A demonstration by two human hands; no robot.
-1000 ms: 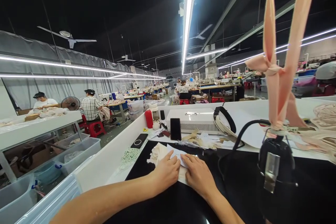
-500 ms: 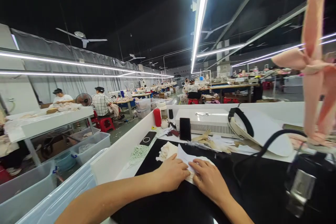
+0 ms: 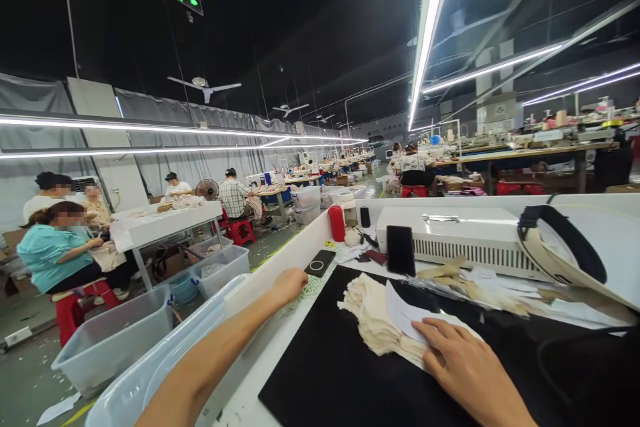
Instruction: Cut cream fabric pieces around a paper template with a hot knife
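Observation:
My left hand reaches to the table's left side with its fingers curled down at a tangle of thin pale green strings. Its fingertips are hidden, so anything pinched in them cannot be made out. A stack of cream fabric pieces with ruffled, uneven edges lies on the black work surface. On top of it rests a white paper piece, its far corner curling up. My right hand grips the stack's right part, fingers over the paper and thumb at the near edge.
Behind the stack stand a dark phone, fabric and paper scraps and a white vented box. A black power bank and a red cylinder line the left wall. Clear plastic bins and seated co-workers are further left.
My left hand has left the fabric stack and moved left to the green strings. My right hand stays at the stack. The view has turned left, bringing more co-workers into sight.

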